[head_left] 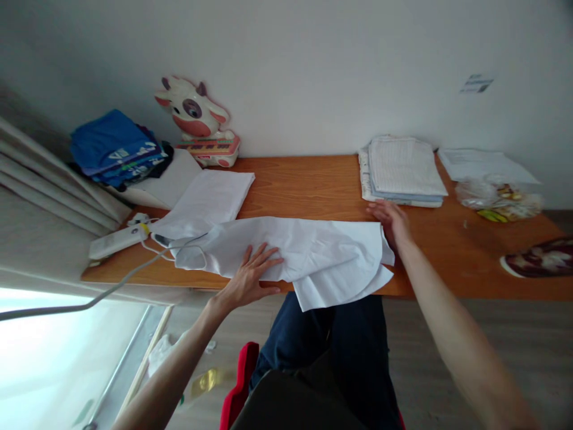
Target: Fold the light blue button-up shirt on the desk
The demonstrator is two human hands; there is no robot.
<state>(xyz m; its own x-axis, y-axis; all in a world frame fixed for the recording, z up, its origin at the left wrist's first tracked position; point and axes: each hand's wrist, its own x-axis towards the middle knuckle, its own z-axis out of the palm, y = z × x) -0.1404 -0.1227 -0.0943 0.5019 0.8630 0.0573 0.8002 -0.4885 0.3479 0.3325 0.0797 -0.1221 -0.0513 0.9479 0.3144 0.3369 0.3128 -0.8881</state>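
Note:
A white garment (308, 251) lies spread across the front of the wooden table (304, 185), its lower corner hanging over the near edge. My left hand (250, 276) presses flat on its near left part, fingers spread. My right hand (390, 220) rests open at the garment's right edge, fingers touching the table just beside the cloth. A second folded white cloth (208, 197) lies behind the garment to the left.
A stack of folded pale cloths (403, 170) sits at the back right, with paper (486, 164) and a plastic bag (499, 197) beyond it. Folded blue clothes (114, 149), a cow toy (197, 122) and a white power strip (119, 239) with cable occupy the left.

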